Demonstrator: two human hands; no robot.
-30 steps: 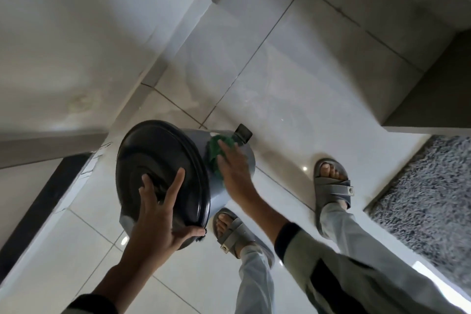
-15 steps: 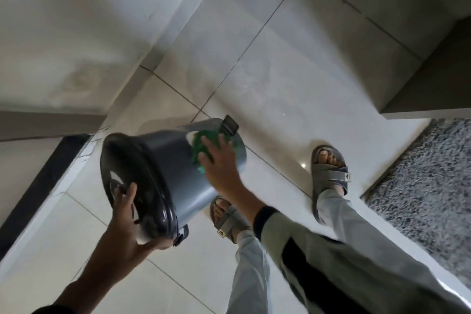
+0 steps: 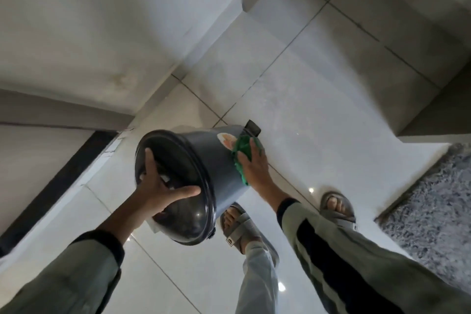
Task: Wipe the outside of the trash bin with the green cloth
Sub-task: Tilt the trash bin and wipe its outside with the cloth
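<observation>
A grey round trash bin (image 3: 204, 153) with a black lid is tilted, its lid towards me and its base with a black pedal pointing away. My left hand (image 3: 158, 186) lies spread on the lid and grips its rim with the thumb. My right hand (image 3: 254, 163) presses a green cloth (image 3: 242, 150) flat against the bin's right side wall, just beside a round pale sticker (image 3: 225, 140). Part of the cloth is hidden under my palm.
Glossy white floor tiles (image 3: 305, 99) spread around the bin. A white wall (image 3: 89, 33) with a dark skirting strip stands at the left. A grey shaggy rug (image 3: 438, 201) lies at the right. My feet in grey sandals stand just behind the bin.
The bin has turned so the lid faces me more and the sticker shows. My right hand slid the cloth down the side wall. My left hand spread across the lid.
</observation>
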